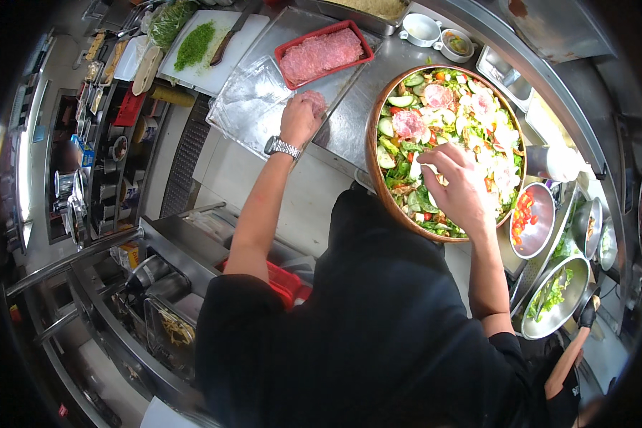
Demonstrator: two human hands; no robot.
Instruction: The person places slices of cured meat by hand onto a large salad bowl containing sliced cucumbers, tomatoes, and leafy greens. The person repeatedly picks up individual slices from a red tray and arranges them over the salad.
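The left hand point(303, 123) pinches a pink meat slice point(315, 102) low over the metal tray point(244, 94), just in front of the red container point(335, 75); the right hand point(458, 184) hangs half-curled over the salad point(498, 135), and whether it grasps anything I cannot tell. The thin slice could tear or fold if pulled by one corner, or drop on the way past the tray's right edge. The wooden bowl point(373, 155) looks heaped and stands at the worktop's point(351, 114) front edge, so a heavy press might spill leaves over its rim. More meat point(322, 57) fills the red container; cucumber, tomato, greens and other meat slices point(409, 125) show in the wooden bowl. Right of it, one steel bowl point(542, 234) holds cut red pieces point(522, 215), another bowl point(575, 294) leafy greens point(548, 294).
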